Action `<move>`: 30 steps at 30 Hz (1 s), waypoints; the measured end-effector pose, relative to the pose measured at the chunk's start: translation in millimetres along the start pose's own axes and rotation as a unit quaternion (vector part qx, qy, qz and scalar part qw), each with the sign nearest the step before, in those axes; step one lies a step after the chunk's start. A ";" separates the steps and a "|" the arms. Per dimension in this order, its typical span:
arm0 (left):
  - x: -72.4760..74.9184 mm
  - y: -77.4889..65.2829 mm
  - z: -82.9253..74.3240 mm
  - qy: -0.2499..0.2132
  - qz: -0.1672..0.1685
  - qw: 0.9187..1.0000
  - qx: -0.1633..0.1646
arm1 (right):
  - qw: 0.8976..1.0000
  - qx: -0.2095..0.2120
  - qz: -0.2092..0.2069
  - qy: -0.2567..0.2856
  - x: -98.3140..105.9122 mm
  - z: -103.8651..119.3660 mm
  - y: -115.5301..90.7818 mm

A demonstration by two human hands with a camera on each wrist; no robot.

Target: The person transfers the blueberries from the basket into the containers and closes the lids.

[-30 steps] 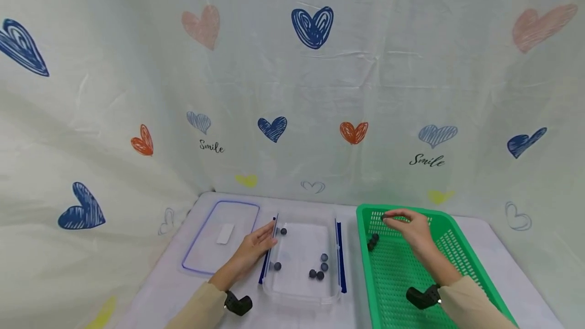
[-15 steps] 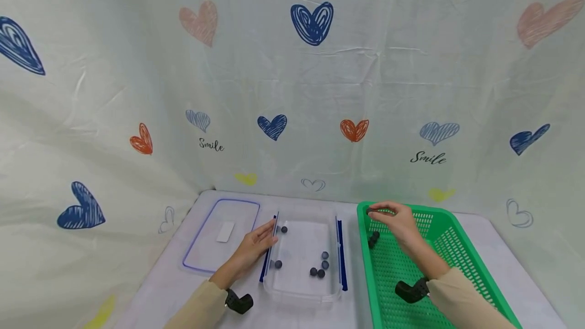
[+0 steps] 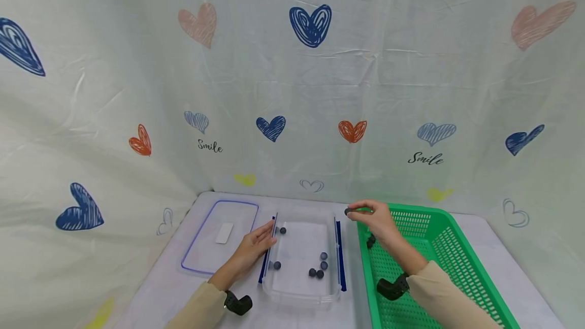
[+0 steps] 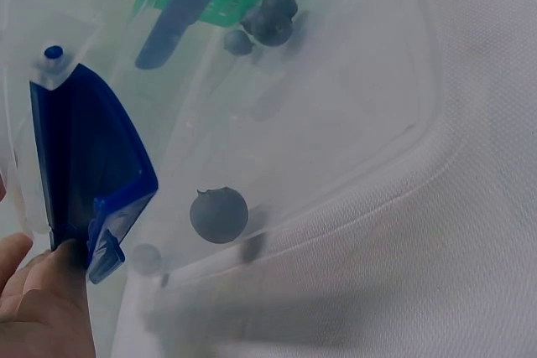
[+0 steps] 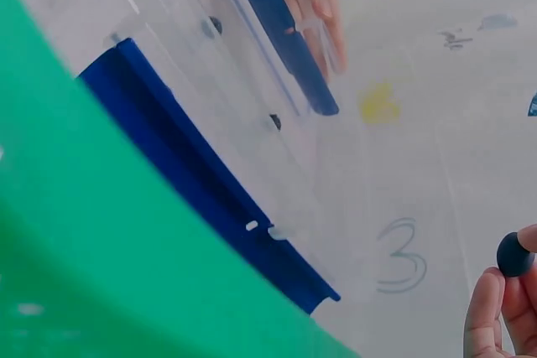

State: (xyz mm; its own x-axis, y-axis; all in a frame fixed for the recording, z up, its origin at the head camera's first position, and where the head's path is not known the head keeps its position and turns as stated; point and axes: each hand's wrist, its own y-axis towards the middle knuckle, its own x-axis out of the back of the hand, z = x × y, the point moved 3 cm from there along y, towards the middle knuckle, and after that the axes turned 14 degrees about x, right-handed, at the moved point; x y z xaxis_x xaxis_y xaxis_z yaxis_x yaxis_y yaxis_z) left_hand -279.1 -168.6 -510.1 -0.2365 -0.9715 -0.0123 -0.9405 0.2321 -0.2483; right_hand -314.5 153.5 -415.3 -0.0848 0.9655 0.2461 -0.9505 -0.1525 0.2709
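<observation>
In the head view my right hand [image 3: 376,219] pinches one dark blueberry [image 3: 348,211] between fingertips and thumb. It is above the left rim of the green basket [image 3: 365,273], near the basket's far left corner. In the right wrist view the pinched blueberry [image 5: 514,255] shows at the right edge. My left hand [image 3: 253,248] holds the left side of a clear plastic container [image 3: 301,298], at its blue latch flap [image 4: 92,157]. Several blueberries [image 3: 324,265] lie in the container, two near its left wall. A few more blueberries [image 3: 370,241] sit in the basket, below my right hand.
A clear lid [image 3: 201,242] with a blue rim and a white label [image 3: 224,233] lies left of the container. The container's other blue flap [image 3: 341,258] hangs on its right side, next to the basket. A heart-printed curtain [image 3: 315,90] hangs behind the white-covered table [image 3: 247,314].
My right hand has moved left with the pinched blueberry, from over the basket to its left rim. My left hand and the container have stayed in place.
</observation>
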 end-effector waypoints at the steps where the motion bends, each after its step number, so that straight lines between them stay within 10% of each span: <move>1: -0.1 -0.3 -0.3 -0.003 0.000 1.000 0.000 | 1.000 -0.002 0.003 0.004 -2.5 0.1 0.6; 30: -0.2 -2.3 -2.3 -0.007 0.000 1.000 0.004 | 0.998 0.013 0.060 0.013 -61.3 3.4 5.3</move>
State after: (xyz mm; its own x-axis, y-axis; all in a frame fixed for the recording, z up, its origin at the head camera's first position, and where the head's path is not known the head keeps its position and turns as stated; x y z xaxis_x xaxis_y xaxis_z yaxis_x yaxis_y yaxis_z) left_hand -277.5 -168.8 -507.3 -0.2331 -0.9721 -0.0268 -0.9385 0.2321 -0.2555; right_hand -313.3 92.8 -425.7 -0.2055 0.9451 0.2541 -0.9251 -0.2723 0.2645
